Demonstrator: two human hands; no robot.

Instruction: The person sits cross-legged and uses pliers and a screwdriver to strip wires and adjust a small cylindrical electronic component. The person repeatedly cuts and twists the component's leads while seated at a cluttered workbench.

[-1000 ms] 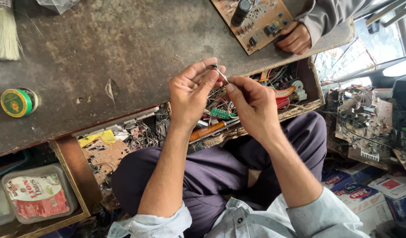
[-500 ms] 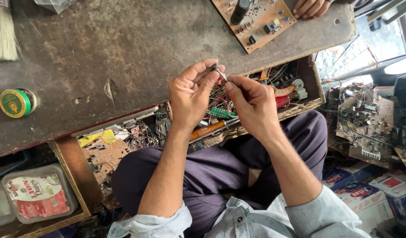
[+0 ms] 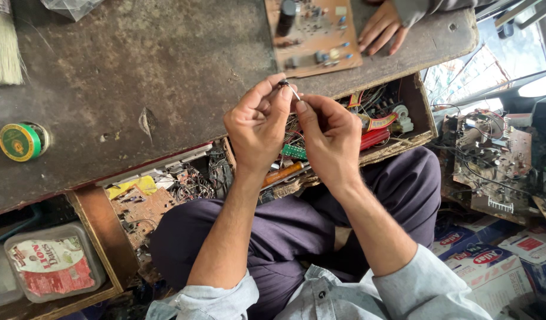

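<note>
Head view, looking down on a seated person at a worn, dark workbench (image 3: 137, 77). The left hand (image 3: 258, 127) and the right hand (image 3: 329, 139) meet above the bench's near edge, at about the centre of the frame. Both are pinched closed on a small electronic component (image 3: 286, 87), a dark body with thin metal leads: the left thumb and forefinger grip its dark end, while the right fingertips, at 4 o'clock from it, nip the lower end of the lead. The component sits at 12 o'clock of both hands, just below the brown circuit board (image 3: 313, 34) lying on the bench. At 1 o'clock from that board, another person's hand (image 3: 381, 26) rests flat on the bench top, its fingers touching the board's right edge. Beneath the hands, an open wooden drawer (image 3: 415, 104) holds tangled wires, a small green board and red parts. At 9 o'clock, well apart from the hands, a green spool (image 3: 19, 142) of solder lies on the bench; at 10 o'clock a pale brush (image 3: 3, 50) lies at the frame's left edge. At 7 o'clock, a clear plastic tub (image 3: 54, 261) sits on a lower shelf. At 3 o'clock, stripped circuit assemblies (image 3: 492, 166) are heaped beside the person's dark trousers, with printed cartons (image 3: 492, 261) below them.
</note>
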